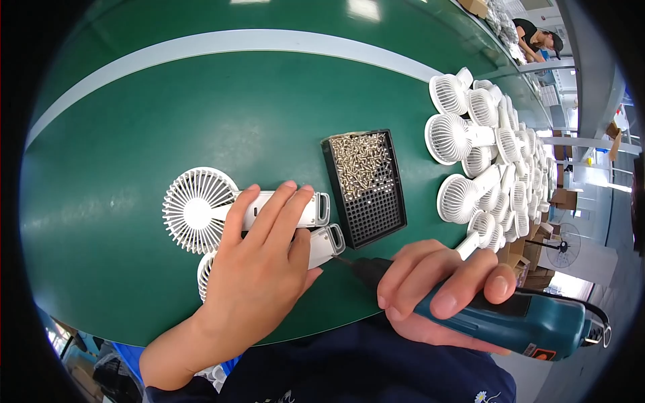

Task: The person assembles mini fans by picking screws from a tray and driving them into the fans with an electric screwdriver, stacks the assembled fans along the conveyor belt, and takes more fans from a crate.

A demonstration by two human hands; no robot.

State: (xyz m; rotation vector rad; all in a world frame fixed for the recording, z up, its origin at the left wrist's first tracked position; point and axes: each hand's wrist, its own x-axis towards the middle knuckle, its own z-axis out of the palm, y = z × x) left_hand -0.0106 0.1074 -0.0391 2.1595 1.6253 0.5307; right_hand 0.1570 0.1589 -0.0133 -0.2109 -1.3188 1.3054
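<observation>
The left hand (259, 269) lies palm-down across two white handheld fans (201, 208) side by side on the green tabletop (168, 114), its fingers (282, 208) spread flat over both handles and pressing them down. The upper fan's round grille sticks out to the left of the hand; the lower fan's head is mostly hidden under the wrist. The right hand (440, 295) wraps its fingers tightly around a teal electric screwdriver (510, 319), whose dark bit meets the end of the lower fan's handle. Just beyond the fan handles sits a black screw tray (376, 215), its far half filled with silver screws (359, 161). To the right, well apart, a long row of finished white fans (484, 161) runs along the tabletop.
</observation>
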